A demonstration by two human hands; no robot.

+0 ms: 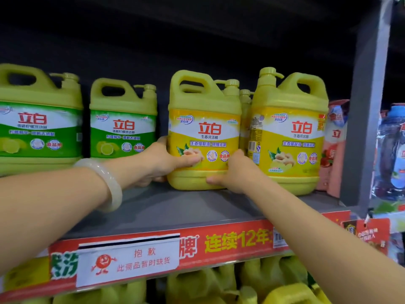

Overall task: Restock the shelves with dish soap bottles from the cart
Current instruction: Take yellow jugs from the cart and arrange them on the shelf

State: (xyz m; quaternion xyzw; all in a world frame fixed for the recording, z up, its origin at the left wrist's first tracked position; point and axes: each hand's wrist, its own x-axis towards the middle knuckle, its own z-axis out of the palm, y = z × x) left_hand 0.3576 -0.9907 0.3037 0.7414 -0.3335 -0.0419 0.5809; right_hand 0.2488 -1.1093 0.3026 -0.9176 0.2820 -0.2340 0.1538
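Note:
A yellow dish soap jug (203, 119) with a yellow ginger label stands upright on the grey shelf (175, 207). My left hand (162, 161) grips its lower left side, thumb across the front of the label. My right hand (232, 172) holds its lower right corner, fingers round the side and thumb on the base. A second yellow-label jug (289, 132) stands just to the right, with more jugs partly hidden behind the gap. Two green-label jugs (122, 121) (37, 119) stand to the left.
A grey upright post (366, 106) bounds the shelf on the right, with pink refill pouches (335, 145) against it. A red price strip with a white out-of-stock card (129, 262) runs along the shelf edge. More yellow jugs (197, 286) fill the shelf below.

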